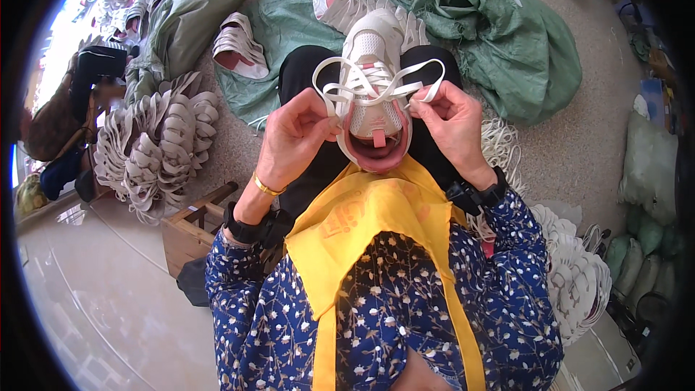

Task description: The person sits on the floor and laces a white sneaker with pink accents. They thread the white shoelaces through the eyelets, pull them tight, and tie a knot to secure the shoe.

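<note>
A white sneaker [368,43] with a pink collar lining rests on my lap, its toe pointing away from me and its opening toward me. White shoelaces [369,87] cross over its tongue and form a loop on each side. At the shoe's left side my left hand [298,134] pinches one lace between thumb and fingers. My right hand [450,124] pinches the other lace at the right side. Beneath the shoe's heel lies my yellow apron [362,210].
Green woven sacks [499,43] lie on the floor ahead, with several white shoe uppers [240,47] on them. Stacked uppers [156,145] stand at the left beside a wooden stool [192,235]. Bundled white laces [503,152] and more uppers [572,268] are at the right.
</note>
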Demonstrator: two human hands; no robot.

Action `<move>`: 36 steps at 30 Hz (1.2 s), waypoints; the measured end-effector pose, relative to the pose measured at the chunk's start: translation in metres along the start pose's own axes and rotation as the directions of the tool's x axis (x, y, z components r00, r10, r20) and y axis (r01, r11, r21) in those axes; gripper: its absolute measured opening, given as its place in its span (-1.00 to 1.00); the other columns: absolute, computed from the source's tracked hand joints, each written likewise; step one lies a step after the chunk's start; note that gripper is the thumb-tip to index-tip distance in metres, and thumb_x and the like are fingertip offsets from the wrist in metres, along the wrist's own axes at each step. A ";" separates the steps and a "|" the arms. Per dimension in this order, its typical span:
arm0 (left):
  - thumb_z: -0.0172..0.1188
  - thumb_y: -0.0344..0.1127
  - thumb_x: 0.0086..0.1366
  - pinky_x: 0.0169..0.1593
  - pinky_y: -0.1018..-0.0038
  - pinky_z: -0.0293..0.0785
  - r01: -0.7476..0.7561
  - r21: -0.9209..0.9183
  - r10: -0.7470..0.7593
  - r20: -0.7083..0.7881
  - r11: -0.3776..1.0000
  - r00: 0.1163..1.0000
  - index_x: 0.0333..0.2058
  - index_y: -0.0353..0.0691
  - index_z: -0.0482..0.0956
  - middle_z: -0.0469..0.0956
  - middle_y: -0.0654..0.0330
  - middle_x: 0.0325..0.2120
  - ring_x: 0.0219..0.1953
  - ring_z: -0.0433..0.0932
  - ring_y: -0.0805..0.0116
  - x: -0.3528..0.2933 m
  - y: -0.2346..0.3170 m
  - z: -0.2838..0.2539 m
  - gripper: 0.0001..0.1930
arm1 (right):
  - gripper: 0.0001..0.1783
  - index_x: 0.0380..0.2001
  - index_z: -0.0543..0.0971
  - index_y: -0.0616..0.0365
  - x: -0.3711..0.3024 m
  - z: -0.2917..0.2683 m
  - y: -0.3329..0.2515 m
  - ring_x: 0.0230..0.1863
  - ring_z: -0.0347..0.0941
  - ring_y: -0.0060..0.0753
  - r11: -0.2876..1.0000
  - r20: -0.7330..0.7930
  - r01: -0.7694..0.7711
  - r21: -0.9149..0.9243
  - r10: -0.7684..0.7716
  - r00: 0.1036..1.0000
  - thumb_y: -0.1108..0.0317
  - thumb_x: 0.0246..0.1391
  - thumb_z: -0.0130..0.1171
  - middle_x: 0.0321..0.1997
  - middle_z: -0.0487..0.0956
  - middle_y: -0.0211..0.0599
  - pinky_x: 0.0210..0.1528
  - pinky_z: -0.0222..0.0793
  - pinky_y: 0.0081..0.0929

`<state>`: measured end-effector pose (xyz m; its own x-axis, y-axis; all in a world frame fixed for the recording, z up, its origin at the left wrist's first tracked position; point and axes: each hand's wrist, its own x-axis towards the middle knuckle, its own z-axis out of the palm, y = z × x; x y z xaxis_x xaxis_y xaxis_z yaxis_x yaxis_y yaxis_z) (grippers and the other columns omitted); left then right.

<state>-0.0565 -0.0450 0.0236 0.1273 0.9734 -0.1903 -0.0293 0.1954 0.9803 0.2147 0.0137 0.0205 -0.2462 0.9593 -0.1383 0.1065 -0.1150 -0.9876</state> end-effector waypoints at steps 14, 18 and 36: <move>0.23 -0.52 0.41 -0.12 0.57 0.65 0.000 -0.061 -0.003 -0.039 0.998 0.999 -0.26 -0.33 0.49 0.63 0.22 -0.28 -0.23 0.67 0.52 -0.006 -0.012 -0.003 -0.92 | -0.91 -0.38 0.60 0.27 -0.002 0.009 -0.012 -0.40 0.64 -0.58 0.882 0.021 0.232 -0.410 -0.245 0.969 0.61 0.07 0.35 -0.41 0.68 -0.29 -0.30 0.56 -0.54; 0.24 -0.53 0.41 -0.11 0.56 0.65 -0.011 -0.043 0.008 -0.072 0.999 0.997 -0.25 -0.34 0.49 0.64 0.22 -0.27 -0.23 0.67 0.52 -0.007 -0.014 -0.003 -0.92 | -0.92 -0.38 0.59 0.28 0.002 0.016 -0.016 -0.43 0.65 -0.46 0.894 0.063 0.194 -0.405 -0.185 0.981 0.59 0.08 0.32 -0.45 0.66 -0.24 -0.33 0.55 -0.50; 0.24 -0.64 0.33 -0.04 0.59 0.63 -0.110 0.026 0.113 -0.204 0.994 0.972 -0.29 -0.36 0.49 0.65 0.24 -0.27 -0.18 0.64 0.58 -0.002 -0.032 0.003 -0.90 | -0.93 -0.28 0.61 0.32 -0.016 0.002 -0.013 -0.36 0.60 -0.66 0.943 0.084 -0.011 -0.333 0.041 0.996 0.55 0.20 0.29 -0.35 0.68 -0.38 -0.26 0.56 -0.60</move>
<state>-0.0530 -0.0529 -0.0069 -0.0817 0.9930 -0.0849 -0.0172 0.0837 0.9963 0.2151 -0.0004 0.0355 -0.3213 0.9289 -0.1843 0.4244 -0.0328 -0.9049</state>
